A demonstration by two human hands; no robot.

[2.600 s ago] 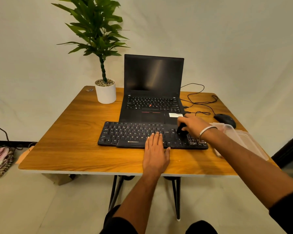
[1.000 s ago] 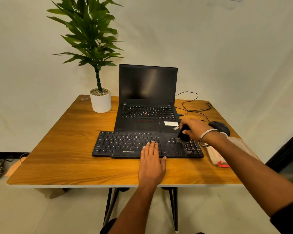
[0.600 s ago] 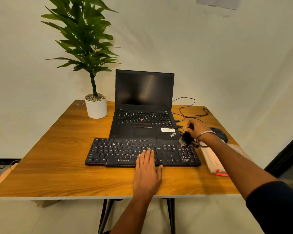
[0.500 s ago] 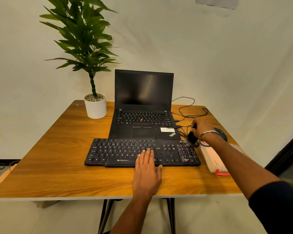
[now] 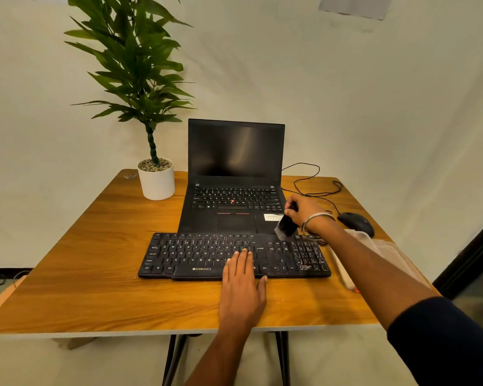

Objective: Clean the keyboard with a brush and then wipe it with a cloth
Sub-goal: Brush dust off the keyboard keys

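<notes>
Both hands are on the job at the lower middle of the frame. His left hand (image 5: 241,285) lies flat, fingers straight and together, pressing on the front edge and lower keys of the black keyboard (image 5: 234,256). Right of centre, the right hand (image 5: 304,211) curls round a small black brush (image 5: 286,224), whose pale bristle tips meet the keyboard's far edge, just left of the number pad. One metal bangle (image 5: 317,220) circles that wrist.

One keyboard, long and flat, matte plastic, sits across the middle of the wooden table (image 5: 95,260), whose grain is warm and streaky under a pale edge band. Behind it, touching or nearly so, stands one open laptop (image 5: 234,185) with a dark glossy screen. One rounded black mouse (image 5: 356,222) lies at centre right, its thin cable (image 5: 313,188) looping behind. At upper left, one leafy plant (image 5: 134,65) rises from a smooth white cylindrical pot (image 5: 156,182) topped with pebbles. A pale folded cloth (image 5: 385,252) lies at the right edge, partly hidden by the forearm.
</notes>
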